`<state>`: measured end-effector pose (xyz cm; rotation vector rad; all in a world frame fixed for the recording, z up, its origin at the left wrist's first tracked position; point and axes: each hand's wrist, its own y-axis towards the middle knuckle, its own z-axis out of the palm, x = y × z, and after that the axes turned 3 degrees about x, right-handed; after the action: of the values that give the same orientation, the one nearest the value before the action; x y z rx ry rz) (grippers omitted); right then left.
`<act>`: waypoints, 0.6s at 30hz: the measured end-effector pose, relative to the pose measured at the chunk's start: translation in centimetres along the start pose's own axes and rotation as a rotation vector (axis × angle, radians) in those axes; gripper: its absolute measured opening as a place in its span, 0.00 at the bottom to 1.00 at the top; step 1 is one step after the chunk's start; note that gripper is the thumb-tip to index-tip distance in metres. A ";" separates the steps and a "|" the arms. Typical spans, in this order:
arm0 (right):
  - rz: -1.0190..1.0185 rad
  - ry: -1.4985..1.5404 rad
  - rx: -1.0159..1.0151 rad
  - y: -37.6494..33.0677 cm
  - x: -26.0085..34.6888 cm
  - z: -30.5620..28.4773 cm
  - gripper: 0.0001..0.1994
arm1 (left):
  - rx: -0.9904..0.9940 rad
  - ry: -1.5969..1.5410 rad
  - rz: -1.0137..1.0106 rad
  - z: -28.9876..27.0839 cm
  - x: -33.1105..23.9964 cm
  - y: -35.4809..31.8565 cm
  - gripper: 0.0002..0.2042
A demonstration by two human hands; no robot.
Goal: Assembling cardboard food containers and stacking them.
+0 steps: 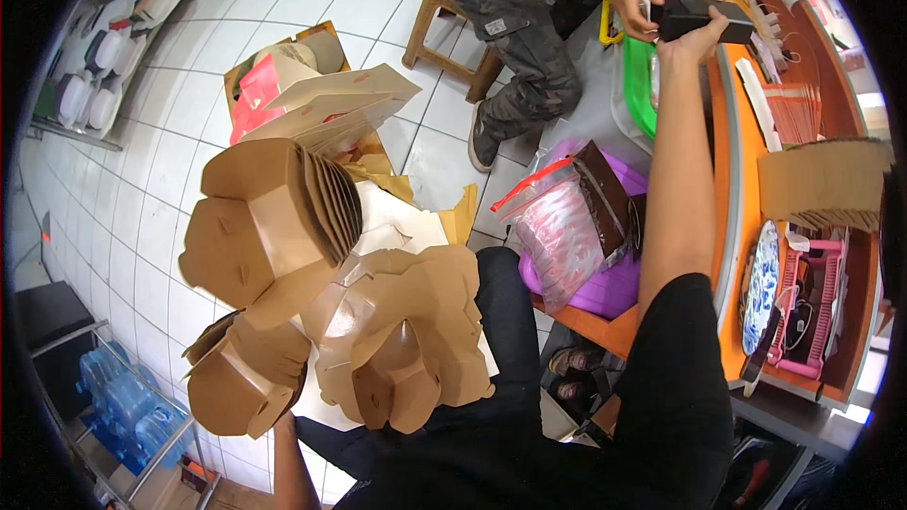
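At the upper right, my right hand (694,42) is closed around a black rectangular object (678,19); its exact kind I cannot make out. A co-worker's hand (635,0) touches its other end. My left forearm (289,463) rises from the lower edge to the stacked brown cardboard food boxes, where the left hand and its fingers are hidden. Nearest to it is a small nested stack of open boxes (241,378). Beside it lie a tall nested stack (269,227) and some loose folded boxes (406,349) over my lap.
A paper bag (331,99) stands beyond the boxes. The co-worker's leg (529,57) and a wooden stool (439,38) are ahead. To the right are a zip bag (562,227) on a purple container (614,274), an orange counter (742,198) and a pink basket (812,312). Blue water bottles (132,406) sit lower left.
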<state>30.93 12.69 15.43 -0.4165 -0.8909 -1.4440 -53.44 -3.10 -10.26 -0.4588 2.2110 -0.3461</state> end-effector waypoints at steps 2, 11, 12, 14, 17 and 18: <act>0.096 0.049 0.155 -3.3 2.5 -1.1 0.19 | 0.002 -0.013 0.024 -1.3 0.1 -2.4 0.23; 0.464 0.359 0.617 -23.5 11.8 -4.9 0.35 | -0.397 -0.005 0.345 -1.9 4.9 -2.6 0.19; 0.516 0.394 0.601 -25.3 12.4 -5.5 0.35 | -0.426 -0.193 0.289 -1.3 4.1 -3.5 0.18; 0.482 0.324 0.641 -28.2 13.3 -6.5 0.37 | -0.504 -0.277 0.254 -1.3 2.1 -6.3 0.18; 0.378 0.235 0.649 -32.3 15.9 -7.3 0.38 | -0.674 0.035 0.658 -2.8 -2.0 -10.3 0.13; 0.366 0.169 0.631 -33.6 16.3 -6.9 0.37 | -0.753 0.219 0.968 -4.0 -4.5 -12.7 0.11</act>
<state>-1.11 -7.64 14.32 0.0221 -1.0161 -0.7928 -51.34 -12.11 0.28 0.3229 2.4264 1.0051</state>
